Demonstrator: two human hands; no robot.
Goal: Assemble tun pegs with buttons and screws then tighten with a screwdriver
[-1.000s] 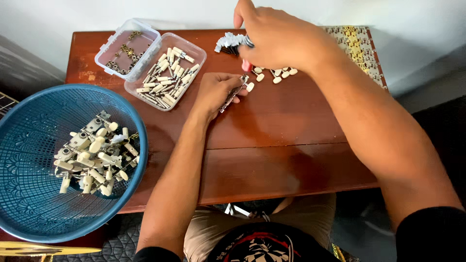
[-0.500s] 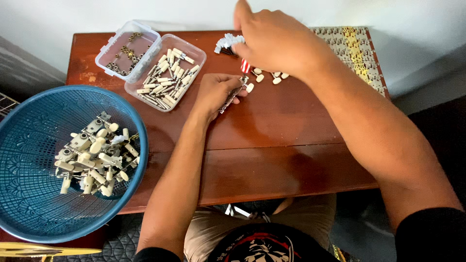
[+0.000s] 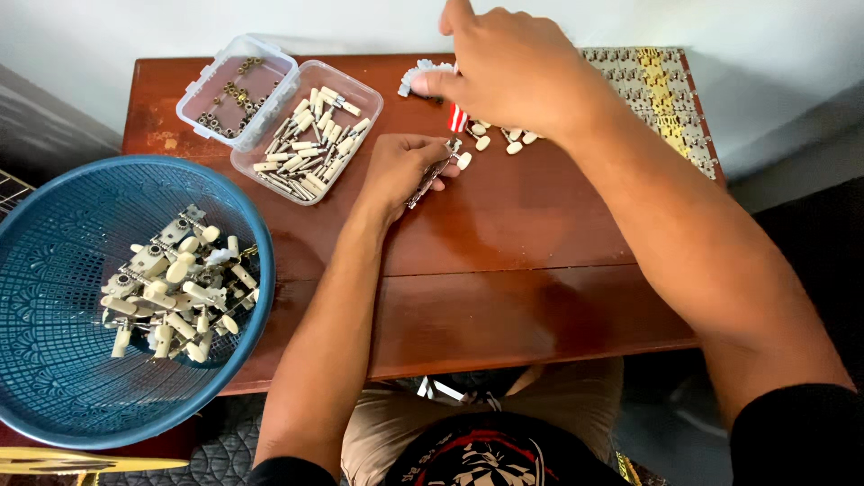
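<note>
Metal strip (image 3: 430,180) lies pinched in your left hand (image 3: 405,171) at mid-table, while your right hand (image 3: 504,72) grips a red-handled tool (image 3: 457,117) just above it, seemingly mid-assembly, so next align the tip squarely over the strip.

Two clear plastic tubs (image 3: 326,135) left of the left hand's (image 3: 402,171) grip, one blue basket (image 3: 54,360) farther left, about five loose cream knobs (image 3: 504,141) just right of it.

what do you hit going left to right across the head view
blue basket of cream pegs → clear tub of small metal rings → clear tub of cream pins → left hand → right hand → racked metal parts
</note>
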